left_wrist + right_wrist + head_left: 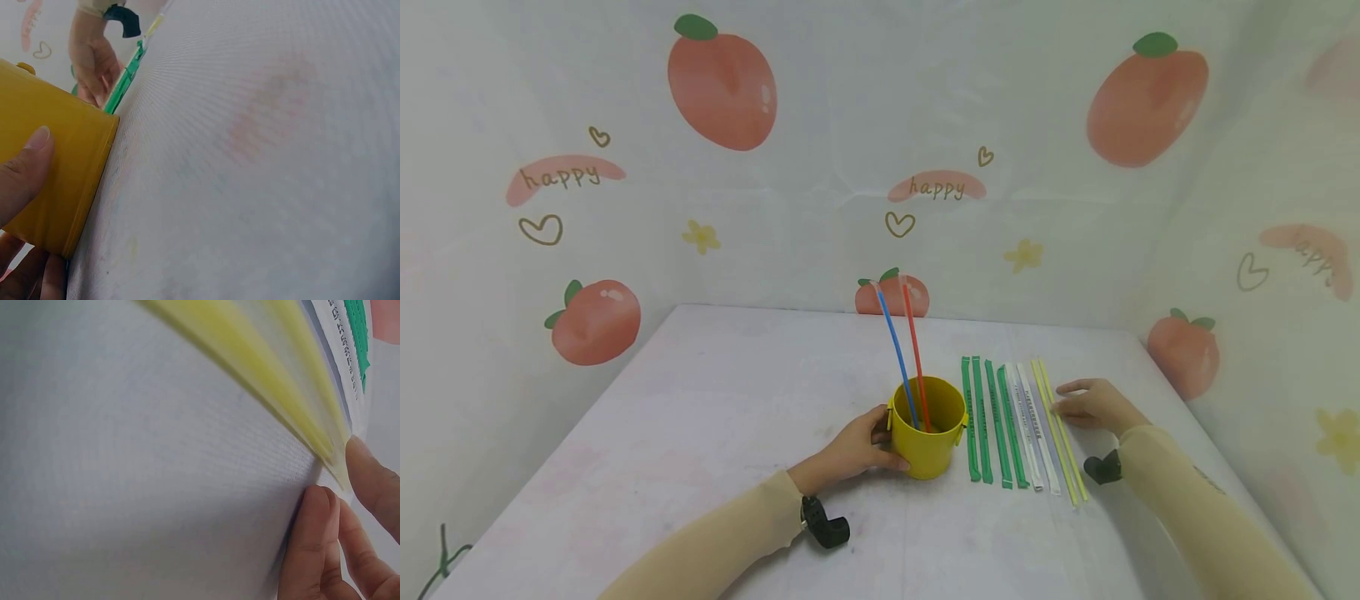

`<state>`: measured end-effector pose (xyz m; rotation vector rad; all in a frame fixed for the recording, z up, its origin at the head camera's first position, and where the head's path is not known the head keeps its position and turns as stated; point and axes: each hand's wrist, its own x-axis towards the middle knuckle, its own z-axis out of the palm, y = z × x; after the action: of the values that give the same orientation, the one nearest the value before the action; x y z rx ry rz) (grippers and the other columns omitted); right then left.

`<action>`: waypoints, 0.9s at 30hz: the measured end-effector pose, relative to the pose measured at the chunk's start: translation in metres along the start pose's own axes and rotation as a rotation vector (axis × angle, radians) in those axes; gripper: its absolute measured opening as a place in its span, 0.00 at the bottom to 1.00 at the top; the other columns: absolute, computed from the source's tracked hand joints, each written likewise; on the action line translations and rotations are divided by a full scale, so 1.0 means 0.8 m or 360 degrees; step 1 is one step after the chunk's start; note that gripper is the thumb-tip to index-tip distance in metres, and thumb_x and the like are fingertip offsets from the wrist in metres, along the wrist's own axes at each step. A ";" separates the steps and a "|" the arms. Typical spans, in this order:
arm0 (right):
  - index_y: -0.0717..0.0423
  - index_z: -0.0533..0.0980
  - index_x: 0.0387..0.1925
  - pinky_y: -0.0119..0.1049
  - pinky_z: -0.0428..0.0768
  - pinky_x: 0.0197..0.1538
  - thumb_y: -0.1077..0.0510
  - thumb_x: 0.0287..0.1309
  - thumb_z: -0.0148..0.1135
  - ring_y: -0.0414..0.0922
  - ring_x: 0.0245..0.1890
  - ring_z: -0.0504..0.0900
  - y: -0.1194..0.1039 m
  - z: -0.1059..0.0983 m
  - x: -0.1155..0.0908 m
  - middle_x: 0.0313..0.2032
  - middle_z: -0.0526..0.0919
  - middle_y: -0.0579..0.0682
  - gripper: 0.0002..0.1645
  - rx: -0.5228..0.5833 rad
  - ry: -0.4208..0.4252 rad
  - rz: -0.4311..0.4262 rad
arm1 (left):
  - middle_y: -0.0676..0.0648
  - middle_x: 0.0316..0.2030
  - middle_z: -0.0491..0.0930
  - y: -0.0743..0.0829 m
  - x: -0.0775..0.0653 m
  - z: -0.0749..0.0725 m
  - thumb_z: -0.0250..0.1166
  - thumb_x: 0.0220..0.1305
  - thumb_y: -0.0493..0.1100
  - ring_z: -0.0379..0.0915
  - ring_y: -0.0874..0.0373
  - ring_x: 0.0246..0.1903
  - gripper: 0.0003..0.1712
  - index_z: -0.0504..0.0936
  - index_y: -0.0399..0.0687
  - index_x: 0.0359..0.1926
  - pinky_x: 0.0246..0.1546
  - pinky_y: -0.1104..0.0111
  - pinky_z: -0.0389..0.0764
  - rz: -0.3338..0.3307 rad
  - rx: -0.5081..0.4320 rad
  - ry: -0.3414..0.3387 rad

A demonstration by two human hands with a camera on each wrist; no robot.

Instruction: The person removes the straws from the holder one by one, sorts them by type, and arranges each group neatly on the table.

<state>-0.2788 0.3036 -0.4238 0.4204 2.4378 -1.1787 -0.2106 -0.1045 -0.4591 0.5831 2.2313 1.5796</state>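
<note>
My left hand [853,444] grips the side of a yellow bucket [923,454], its thumb [31,165] on the near wall and its fingers round the far side. Inside the bucket, a blue straw [895,346] and a red straw [914,346] lean upright, each with a clear wrapper end on top. My right hand [1097,406] is beside two yellow straws [1062,433] lying on the table. In the right wrist view its thumb [375,481] and fingertips are apart on either side of the yellow straws' far part; contact is hard to tell.
Several green-wrapped straws [981,421] lie in a row right of the bucket, followed by white-wrapped straws [1033,429]. A pale cloth covers the table [715,417]. Behind and at the sides hangs a fruit-printed curtain [827,125].
</note>
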 end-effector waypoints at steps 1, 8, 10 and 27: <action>0.67 0.64 0.65 0.29 0.85 0.41 0.55 0.52 0.72 0.42 0.37 0.79 0.000 0.000 0.000 0.57 0.71 0.67 0.43 -0.0005 0.0000 0.0003 | 0.44 0.63 0.70 0.000 0.000 0.000 0.76 0.50 0.42 0.68 0.48 0.64 0.42 0.66 0.44 0.65 0.64 0.59 0.73 0.0001 0.0001 -0.0001; 0.67 0.63 0.66 0.29 0.84 0.40 0.54 0.53 0.72 0.42 0.38 0.79 0.000 0.000 0.001 0.59 0.68 0.69 0.44 -0.0040 0.0003 0.0011 | 0.45 0.63 0.70 0.000 0.001 0.000 0.77 0.50 0.42 0.69 0.48 0.63 0.42 0.66 0.45 0.64 0.64 0.59 0.73 0.0005 0.0008 0.0001; 0.67 0.63 0.66 0.29 0.84 0.40 0.54 0.54 0.71 0.43 0.39 0.79 0.000 0.000 0.001 0.60 0.68 0.69 0.43 -0.0051 0.0004 0.0011 | 0.45 0.64 0.70 -0.001 0.001 0.000 0.77 0.50 0.43 0.69 0.48 0.63 0.42 0.66 0.46 0.64 0.64 0.59 0.73 0.0003 0.0014 0.0002; 0.69 0.61 0.66 0.31 0.85 0.43 0.56 0.58 0.68 0.42 0.38 0.79 -0.003 -0.002 -0.008 0.58 0.70 0.69 0.41 0.0039 -0.0019 -0.0050 | 0.44 0.64 0.70 -0.003 0.001 -0.001 0.76 0.51 0.42 0.68 0.47 0.64 0.45 0.64 0.43 0.67 0.64 0.59 0.73 0.0003 0.0003 -0.0008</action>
<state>-0.2744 0.3030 -0.4185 0.3826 2.4303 -1.2216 -0.2118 -0.1057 -0.4613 0.5889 2.2298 1.5751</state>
